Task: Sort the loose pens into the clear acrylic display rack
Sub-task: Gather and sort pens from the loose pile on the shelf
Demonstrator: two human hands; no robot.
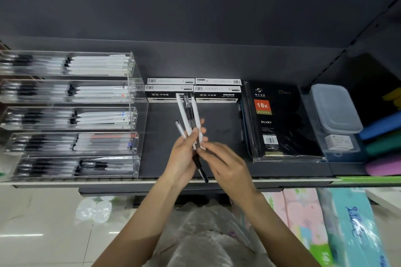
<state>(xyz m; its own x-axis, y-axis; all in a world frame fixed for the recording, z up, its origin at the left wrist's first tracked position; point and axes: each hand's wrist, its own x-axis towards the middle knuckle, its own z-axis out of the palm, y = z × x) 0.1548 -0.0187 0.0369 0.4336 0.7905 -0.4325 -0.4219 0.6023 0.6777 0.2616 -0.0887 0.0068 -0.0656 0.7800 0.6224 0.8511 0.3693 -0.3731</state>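
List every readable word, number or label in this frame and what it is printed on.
"18K": orange patch on the black diary.
"DIARY": white, lower on the same cover; a faint gold "Diary" at its top right.
Pen boxes: Chinese characters and barcodes, too small to read reliably.
Tissue pack: blue script, blurred.
Pens in the display rack: no legible print.

Left hand (184, 154) grips a fan of pens (188, 115), tips toward 12 o'clock. Right hand (221, 158) pinches their lower ends. Clear acrylic display rack (134, 115), stocked, at 9 o'clock; diary (280, 119) at 3 o'clock.
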